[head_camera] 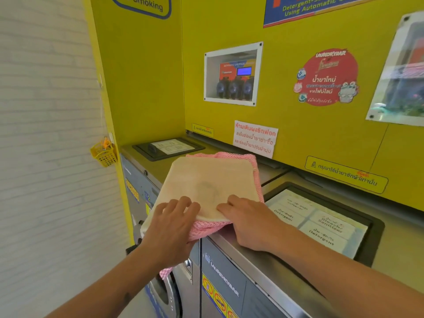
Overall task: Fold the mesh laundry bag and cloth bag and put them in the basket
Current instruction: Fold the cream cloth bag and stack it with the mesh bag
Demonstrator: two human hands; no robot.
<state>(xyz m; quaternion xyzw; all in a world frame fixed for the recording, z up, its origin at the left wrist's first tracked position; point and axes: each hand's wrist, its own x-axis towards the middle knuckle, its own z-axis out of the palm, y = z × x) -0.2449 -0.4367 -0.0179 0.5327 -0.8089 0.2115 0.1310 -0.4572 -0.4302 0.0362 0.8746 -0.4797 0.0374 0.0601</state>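
A person stands at a row of washing machines, both hands on a small stack of fabric lying on the steel machine top [165,171]. The cream cloth bag [211,182] lies flat on top of the pink mesh laundry bag [207,230], whose edges show along the far side, the right side and the near corner, where a bit of mesh droops over the front of the machine.

The left hand [171,228] grips the near left corner of the stack: fingers spread and curled over the cloth bag, and the thumb seems to be tucked beneath the mesh, though it is hidden from here. The right hand [250,223] presses down beside it, fingers bent and close together, fingertips pinning the near edge of the cloth bag, the heel of the hand resting on the machine top; whether it pinches the fabric or only presses on it I cannot tell.

A small yellow basket [104,153] hangs on the wall edge to the left, well apart from the bags.
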